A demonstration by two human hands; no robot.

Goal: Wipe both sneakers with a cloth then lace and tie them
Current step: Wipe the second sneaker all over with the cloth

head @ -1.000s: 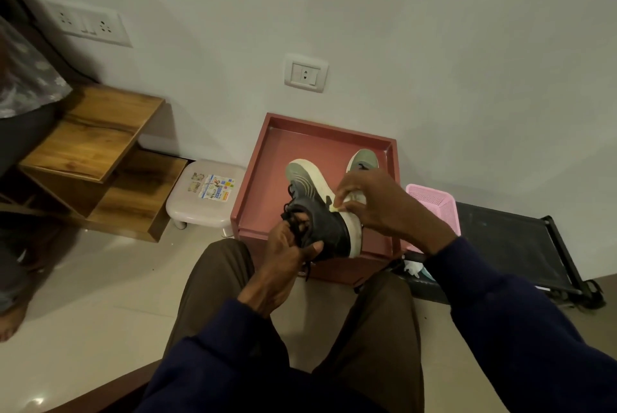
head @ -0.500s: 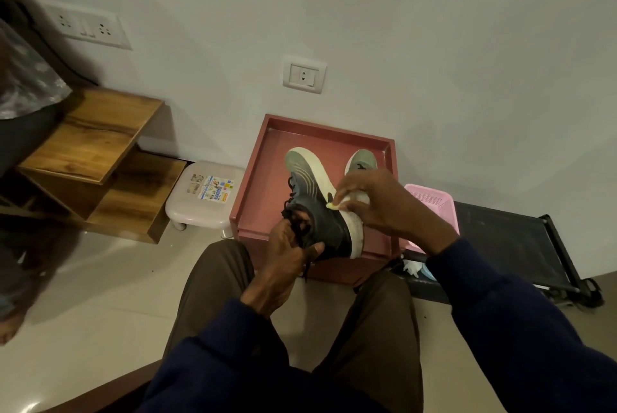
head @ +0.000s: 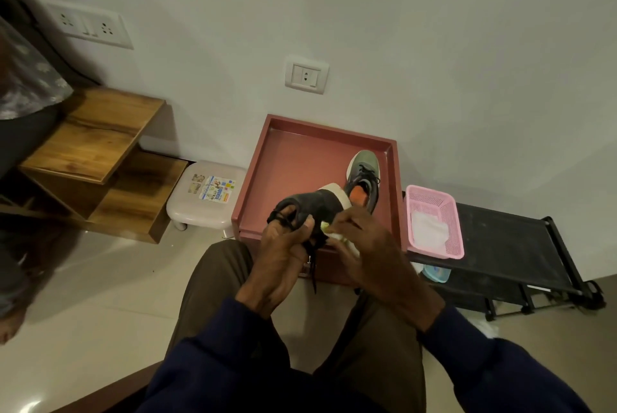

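Observation:
A dark grey sneaker [head: 315, 204] with a pale sole is held over the near edge of the red tray [head: 287, 158]. My left hand [head: 283, 252] grips it at the laced top, black laces hanging below. My right hand [head: 364, 245] presses a small pale yellow cloth [head: 325, 227] against the sneaker's side. The second sneaker [head: 364, 175], grey-green with an orange insole, lies in the tray's right half.
A pink basket [head: 447, 212] holding a white cloth sits on a black rack [head: 521, 245] to the right. A white plastic stool [head: 207, 199] and wooden shelves [head: 96, 148] stand to the left. Another person is at the far left edge. My knees are below.
The held sneaker has turned from sole-up to lying lower and toward me. My right hand slid down its side with the cloth. The second sneaker is now uncovered.

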